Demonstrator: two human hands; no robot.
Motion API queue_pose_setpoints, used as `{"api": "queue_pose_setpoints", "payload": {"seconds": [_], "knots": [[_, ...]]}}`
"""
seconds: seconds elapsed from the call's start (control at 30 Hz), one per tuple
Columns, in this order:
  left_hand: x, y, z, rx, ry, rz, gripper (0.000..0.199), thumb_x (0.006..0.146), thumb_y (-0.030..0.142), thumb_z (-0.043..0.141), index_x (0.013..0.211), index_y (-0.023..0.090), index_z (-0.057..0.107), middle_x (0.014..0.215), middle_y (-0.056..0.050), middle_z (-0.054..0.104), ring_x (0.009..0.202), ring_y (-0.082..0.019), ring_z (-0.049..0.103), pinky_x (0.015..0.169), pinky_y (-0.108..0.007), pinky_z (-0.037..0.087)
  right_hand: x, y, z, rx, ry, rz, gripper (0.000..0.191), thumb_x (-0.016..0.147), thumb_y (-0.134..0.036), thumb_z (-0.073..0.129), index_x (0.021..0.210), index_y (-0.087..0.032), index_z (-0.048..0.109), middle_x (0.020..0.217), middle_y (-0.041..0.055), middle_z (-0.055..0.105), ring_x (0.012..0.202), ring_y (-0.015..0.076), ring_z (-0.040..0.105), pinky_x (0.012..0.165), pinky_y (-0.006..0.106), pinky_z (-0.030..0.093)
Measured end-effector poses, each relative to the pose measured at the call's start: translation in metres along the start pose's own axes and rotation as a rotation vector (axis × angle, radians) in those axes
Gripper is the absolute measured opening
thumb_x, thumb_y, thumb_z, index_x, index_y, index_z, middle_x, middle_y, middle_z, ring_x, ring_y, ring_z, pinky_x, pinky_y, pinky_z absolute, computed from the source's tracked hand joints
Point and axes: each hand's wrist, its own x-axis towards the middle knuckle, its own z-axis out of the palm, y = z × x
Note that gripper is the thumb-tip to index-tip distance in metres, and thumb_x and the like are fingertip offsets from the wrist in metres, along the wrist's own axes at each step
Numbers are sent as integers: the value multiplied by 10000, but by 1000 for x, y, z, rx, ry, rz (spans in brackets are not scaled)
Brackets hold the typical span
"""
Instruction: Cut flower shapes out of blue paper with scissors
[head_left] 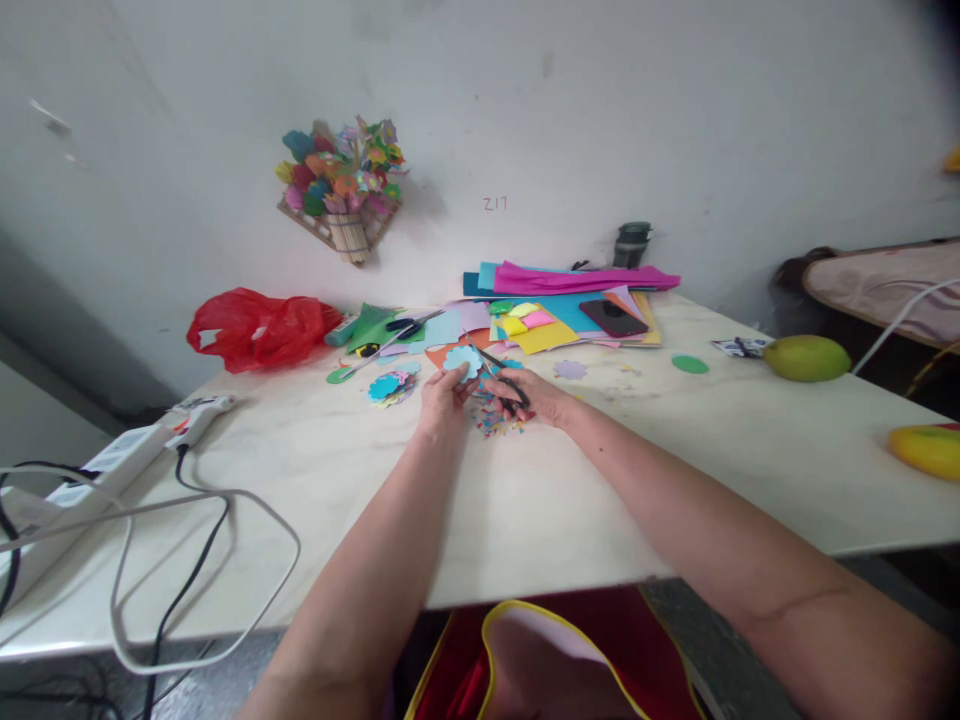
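Between the fingers of my left hand [445, 398] is a light blue paper flower [463, 362] with a scalloped edge. My right hand [541, 397] grips black-handled scissors [514, 393], their blades pointing up and left, close to the flower's right side. Small coloured paper scraps [495, 424] lie scattered on the table beneath both hands. Left of my left hand is a pile of cut paper flowers [387, 385] in blue and other colours. A single lilac paper flower [570, 370] lies flat to the right of my right hand.
Coloured paper sheets [551, 336] and a phone [613, 318] lie at the back, near a second pair of scissors [412, 325]. A red plastic bag [259, 330] sits back left. Cables and a power strip [112, 465] occupy the left edge; a green mango [807, 358] lies right.
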Motion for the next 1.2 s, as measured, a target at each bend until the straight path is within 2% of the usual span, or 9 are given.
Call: {"api": "queue_pose_setpoints", "payload": {"seconds": [0.3, 0.47, 0.63, 1.2], "knots": [[2, 2, -2, -3, 2, 3, 129, 650, 113, 723, 722, 153, 623, 700, -16, 695, 595, -107, 656, 644, -214, 550, 4, 6, -2, 8, -9, -26, 255, 765, -331, 720, 717, -157, 539, 538, -21, 564, 353, 53, 462, 275, 132, 257], [6, 2, -5, 4, 22, -6, 157, 638, 108, 736, 697, 152, 598, 694, -20, 695, 590, -119, 665, 653, -236, 561, 6, 9, -3, 13, -20, -32, 250, 755, -323, 724, 712, -161, 539, 529, -21, 556, 359, 62, 463, 268, 139, 254], [6, 1, -6, 8, 9, 5, 169, 632, 112, 748, 708, 151, 602, 713, -14, 696, 612, -121, 678, 694, -244, 569, 6, 9, -4, 23, -25, -37, 275, 741, -344, 736, 705, -158, 536, 517, -20, 549, 348, 61, 445, 265, 145, 244], [7, 4, -9, 15, -29, -3, 146, 634, 105, 737, 696, 145, 610, 689, -37, 705, 641, -153, 697, 667, -245, 572, 2, 3, -4, 24, -55, -35, 336, 761, -399, 730, 679, -168, 499, 451, -37, 510, 301, 45, 366, 263, 153, 209]]}}
